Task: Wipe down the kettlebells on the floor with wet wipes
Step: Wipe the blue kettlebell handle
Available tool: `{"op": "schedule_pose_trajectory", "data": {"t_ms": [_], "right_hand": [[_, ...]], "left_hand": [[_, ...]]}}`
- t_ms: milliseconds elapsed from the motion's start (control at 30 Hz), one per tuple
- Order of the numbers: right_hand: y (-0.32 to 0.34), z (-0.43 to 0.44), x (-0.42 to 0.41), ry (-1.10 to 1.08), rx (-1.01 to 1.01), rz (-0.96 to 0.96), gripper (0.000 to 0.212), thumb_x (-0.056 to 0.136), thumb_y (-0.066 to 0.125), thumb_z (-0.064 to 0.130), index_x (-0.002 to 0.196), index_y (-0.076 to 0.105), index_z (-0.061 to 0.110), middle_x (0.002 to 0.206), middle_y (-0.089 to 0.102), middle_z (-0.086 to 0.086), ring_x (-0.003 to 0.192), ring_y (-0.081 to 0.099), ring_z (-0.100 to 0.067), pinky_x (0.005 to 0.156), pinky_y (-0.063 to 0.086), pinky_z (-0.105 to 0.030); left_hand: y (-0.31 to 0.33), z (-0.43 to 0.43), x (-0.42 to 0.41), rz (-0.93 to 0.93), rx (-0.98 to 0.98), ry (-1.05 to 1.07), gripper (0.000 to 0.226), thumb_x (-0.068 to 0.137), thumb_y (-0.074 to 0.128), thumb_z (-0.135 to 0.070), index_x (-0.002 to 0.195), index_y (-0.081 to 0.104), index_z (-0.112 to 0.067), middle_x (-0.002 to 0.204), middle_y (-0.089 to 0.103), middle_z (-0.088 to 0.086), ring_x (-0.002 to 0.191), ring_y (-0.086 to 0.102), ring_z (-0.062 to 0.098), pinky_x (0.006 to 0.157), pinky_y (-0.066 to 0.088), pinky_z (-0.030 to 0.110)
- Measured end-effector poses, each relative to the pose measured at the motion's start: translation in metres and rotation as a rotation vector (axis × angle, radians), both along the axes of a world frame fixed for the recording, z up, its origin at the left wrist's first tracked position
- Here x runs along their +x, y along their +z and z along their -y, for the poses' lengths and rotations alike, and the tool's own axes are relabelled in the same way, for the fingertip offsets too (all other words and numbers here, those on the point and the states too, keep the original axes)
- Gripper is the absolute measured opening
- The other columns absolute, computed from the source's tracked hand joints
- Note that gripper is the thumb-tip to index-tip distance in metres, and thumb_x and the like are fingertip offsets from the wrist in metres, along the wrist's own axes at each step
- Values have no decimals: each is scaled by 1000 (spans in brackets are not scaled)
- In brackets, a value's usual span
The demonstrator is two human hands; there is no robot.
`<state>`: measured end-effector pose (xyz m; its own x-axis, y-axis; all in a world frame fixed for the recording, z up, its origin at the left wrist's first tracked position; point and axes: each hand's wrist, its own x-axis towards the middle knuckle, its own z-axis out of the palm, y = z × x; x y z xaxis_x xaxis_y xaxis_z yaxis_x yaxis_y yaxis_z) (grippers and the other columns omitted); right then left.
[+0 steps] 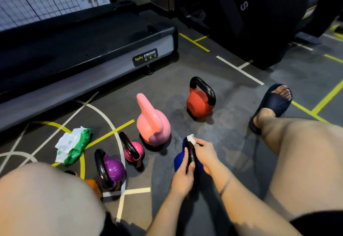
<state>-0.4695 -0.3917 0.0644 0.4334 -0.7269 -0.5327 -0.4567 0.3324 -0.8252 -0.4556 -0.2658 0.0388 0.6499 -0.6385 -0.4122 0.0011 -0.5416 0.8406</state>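
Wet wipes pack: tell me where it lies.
The wet wipes pack lies on the floor at the left of the head view, just left of the purple kettlebell.

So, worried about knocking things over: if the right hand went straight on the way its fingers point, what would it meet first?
Probably the big pale pink kettlebell. The right hand, pinching a wipe on the blue kettlebell, points up and left toward it, though depth is unsure.
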Motion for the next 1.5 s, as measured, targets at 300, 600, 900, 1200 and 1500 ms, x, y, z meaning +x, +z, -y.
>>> {"op": "schedule_pose_trajectory", "data": {"t_ms": [300,600,900,1200,1500], "right_hand": [[3,-28,-48,97,-211,-158,21,88,61,24,84,80,32,64,71,2,59,61,-14,59,48,-24],[24,-29,-39,84,-185,-64,21,95,62,28,99,75,44,88,74,7,81,67,-12,77,57,-28],[18,-49,-71,174,-309,-328,27,89,61,21,65,73,15,46,53,1,35,44,-7,39,33,-15],[29,-43,-71,237,-347,-240,21,90,63,21,91,79,35,64,66,10,56,59,-2,50,41,-6],[33,-40,-79,343,-311,-335,40,82,56,7,45,55,22,38,45,3,35,37,-7,42,34,-14]], "left_hand": [[3,0,3,-51,-89,-5,60,106,48,-30,156,19,-47,144,48,-23,130,47,-1,94,34,9],[-7,-15,3,-22,-123,-20,53,103,53,-35,150,32,-48,144,53,-15,132,49,3,98,37,10],[-6,-14,7,-92,-126,41,53,100,61,-23,143,38,-44,109,70,-27,102,60,-16,84,39,1],[-6,-23,9,-85,-101,-30,56,100,61,-30,149,38,-44,132,63,-16,119,59,-1,97,42,12],[-8,-23,10,-75,-115,-54,69,83,59,-55,148,39,-47,130,64,-16,116,60,0,101,45,22]]}}
